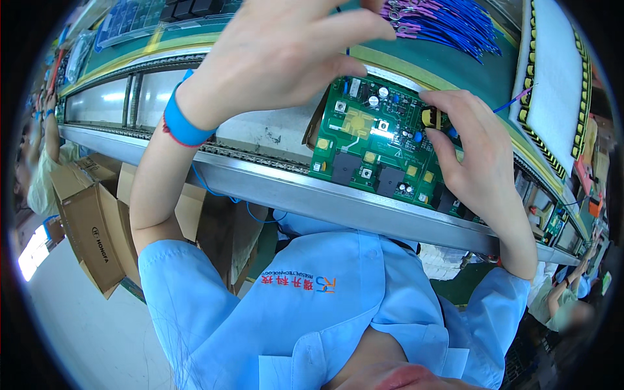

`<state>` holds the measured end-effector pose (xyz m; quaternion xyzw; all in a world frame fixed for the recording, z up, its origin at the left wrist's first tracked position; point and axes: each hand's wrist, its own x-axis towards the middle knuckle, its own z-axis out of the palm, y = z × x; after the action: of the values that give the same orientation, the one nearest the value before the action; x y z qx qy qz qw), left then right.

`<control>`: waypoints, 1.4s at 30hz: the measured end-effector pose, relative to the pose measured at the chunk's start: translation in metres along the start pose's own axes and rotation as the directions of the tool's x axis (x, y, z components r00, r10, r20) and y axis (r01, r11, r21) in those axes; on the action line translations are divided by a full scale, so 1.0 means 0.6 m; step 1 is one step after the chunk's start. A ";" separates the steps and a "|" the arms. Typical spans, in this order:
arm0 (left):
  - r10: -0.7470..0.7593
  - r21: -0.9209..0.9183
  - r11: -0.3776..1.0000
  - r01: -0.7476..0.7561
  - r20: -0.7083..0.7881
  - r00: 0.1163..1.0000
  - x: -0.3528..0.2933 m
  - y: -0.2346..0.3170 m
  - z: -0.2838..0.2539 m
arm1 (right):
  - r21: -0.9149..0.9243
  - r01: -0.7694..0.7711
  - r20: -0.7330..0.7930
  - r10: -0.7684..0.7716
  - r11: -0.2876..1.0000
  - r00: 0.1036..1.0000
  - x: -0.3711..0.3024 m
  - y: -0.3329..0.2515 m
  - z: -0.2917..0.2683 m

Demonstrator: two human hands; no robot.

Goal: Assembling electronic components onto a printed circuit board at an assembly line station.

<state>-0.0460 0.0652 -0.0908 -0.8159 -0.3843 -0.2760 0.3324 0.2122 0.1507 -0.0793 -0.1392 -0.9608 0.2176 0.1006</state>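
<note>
A green circuit board (335,140) lies on the conveyor rail in front of me, populated with black blocks, capacitors and square metal terminals. My right hand (471,140) is over the board's right part. Its thumb and index finger close around a small yellow-and-black coil (429,118) on the board. My left hand (292,52), a blue band on its wrist, reaches above the board's far left corner. Thumb and forefinger are apart there, slightly blurred, and nothing shows between them. A blue wire (509,104) with a pink end sticks out beyond my right hand.
Blue wires (448,29) with pink sleeves and ring ends lie bundled on the far green bench. A white foam sheet (559,71) edged with yellow-and-black coils is at the right. The metal rail (279,175) runs between me and the board. Open cardboard boxes (97,227) stand lower left.
</note>
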 end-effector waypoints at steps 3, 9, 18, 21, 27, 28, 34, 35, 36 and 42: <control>-0.538 -0.060 0.792 0.607 0.401 0.742 0.038 0.031 -0.081 | -0.034 0.026 0.012 -0.025 0.999 1.000 0.005 0.001 0.006; -0.613 0.015 0.725 0.689 0.469 0.636 0.018 0.040 -0.106 | -0.091 0.079 0.019 -0.078 0.993 0.997 0.012 -0.004 0.011; -0.536 -0.125 0.729 0.673 0.508 0.675 -0.049 0.071 -0.083 | -0.124 0.041 0.110 -0.027 0.991 0.994 0.019 -0.019 0.003; -0.564 -0.144 0.687 0.713 0.513 0.647 -0.064 0.082 -0.074 | -0.167 0.075 0.078 -0.063 0.983 0.995 0.021 -0.020 0.007; -0.540 -0.206 0.645 0.736 0.558 0.630 -0.070 0.098 -0.066 | -0.168 0.065 0.102 -0.048 0.984 0.994 0.023 -0.017 0.002; -0.523 -0.231 0.618 0.751 0.592 0.613 -0.072 0.102 -0.065 | -0.149 0.078 0.101 -0.063 0.986 0.993 0.024 -0.012 0.003; -0.532 -0.229 0.540 0.810 0.653 0.539 -0.059 0.112 -0.066 | -0.077 0.076 0.095 -0.069 0.994 0.993 0.026 -0.002 0.004; -0.526 -0.219 0.537 0.815 0.668 0.526 -0.057 0.111 -0.067 | -0.045 0.113 0.099 -0.108 0.993 0.989 0.026 0.004 0.005; -0.520 -0.207 0.535 0.819 0.683 0.513 -0.055 0.111 -0.067 | -0.047 0.107 0.092 -0.103 0.993 0.990 0.026 0.007 0.005; -0.519 -0.204 0.564 0.800 0.667 0.536 -0.049 0.122 -0.070 | 0.075 0.058 0.114 -0.066 0.996 0.991 0.029 0.015 0.003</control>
<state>-0.0114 -0.0149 -0.1095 -0.6945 -0.6661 -0.2315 -0.1426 0.1976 0.1633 -0.0829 -0.0926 -0.9605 0.2563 0.0558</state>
